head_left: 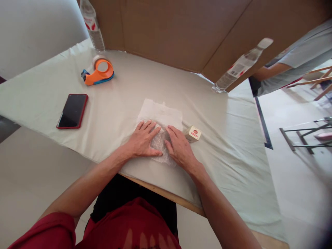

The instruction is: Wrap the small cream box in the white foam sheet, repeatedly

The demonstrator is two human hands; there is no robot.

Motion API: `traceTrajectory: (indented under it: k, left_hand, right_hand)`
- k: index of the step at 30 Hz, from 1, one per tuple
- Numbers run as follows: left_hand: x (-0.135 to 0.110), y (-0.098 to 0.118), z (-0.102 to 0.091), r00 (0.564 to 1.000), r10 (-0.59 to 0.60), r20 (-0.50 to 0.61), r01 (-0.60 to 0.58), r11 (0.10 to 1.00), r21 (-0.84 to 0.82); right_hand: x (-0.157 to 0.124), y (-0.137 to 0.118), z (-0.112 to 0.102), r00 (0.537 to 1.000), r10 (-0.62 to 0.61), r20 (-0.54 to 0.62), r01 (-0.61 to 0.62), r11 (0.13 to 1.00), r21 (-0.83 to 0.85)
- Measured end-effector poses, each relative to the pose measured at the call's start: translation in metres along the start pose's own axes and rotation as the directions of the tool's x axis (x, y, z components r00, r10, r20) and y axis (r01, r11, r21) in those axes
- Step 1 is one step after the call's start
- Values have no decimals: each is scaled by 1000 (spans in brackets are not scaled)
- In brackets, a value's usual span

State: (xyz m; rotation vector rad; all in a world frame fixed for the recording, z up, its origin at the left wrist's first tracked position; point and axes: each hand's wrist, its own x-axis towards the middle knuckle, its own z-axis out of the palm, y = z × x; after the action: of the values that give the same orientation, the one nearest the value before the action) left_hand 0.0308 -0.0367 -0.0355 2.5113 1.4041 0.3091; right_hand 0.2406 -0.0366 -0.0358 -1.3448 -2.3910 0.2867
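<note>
A clear, crinkled piece of bubble wrap (158,141) lies on the table in front of me, at the near part of a thin white sheet (160,112). My left hand (145,140) rests flat across its left side, fingers spread and thumb pointing right. From the other side my right hand (180,145) presses on the right edge, fingers stretched forward and thumb apart. Whether anything lies inside the wrap I cannot tell. Just right of my right hand stands a small cream box (194,133) with a red mark on top.
An orange tape dispenser (100,72) and a phone (73,111) in a red case lie on the left. Two water bottles (95,33) (240,67) stand by a tall cardboard panel (166,31). Beyond it, at right, another person's arm (272,70) shows. Pale cloth (223,162) covers the table.
</note>
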Motion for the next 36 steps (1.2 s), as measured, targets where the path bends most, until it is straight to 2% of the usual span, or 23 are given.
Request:
traceTrajectory:
  k: [6, 12, 17, 23, 28, 36]
  left_hand:
    - [-5, 5, -9, 998, -30, 55, 26, 997, 73]
    - [-10, 11, -34, 987, -94, 131, 77, 989, 129]
    - [0, 11, -49, 989, -79, 129, 57, 984, 168]
    - [20, 1, -36, 989, -26, 146, 8, 992, 122]
    - [21, -10, -23, 988, -71, 139, 55, 992, 111]
    - [17, -15, -24, 987, -53, 152, 41, 996, 77]
  right_hand:
    - [2, 5, 7, 1000, 3, 22, -3, 1000, -12]
    - [2, 7, 9, 999, -5, 34, 6, 999, -38]
    - [2, 8, 10, 999, -7, 31, 8, 999, -31]
    - [2, 10, 11, 999, -10, 32, 10, 1000, -10]
    - [2, 11, 11, 1000, -6, 22, 6, 1000, 11]
    - [0, 9, 11, 999, 27, 28, -26, 1000, -11]
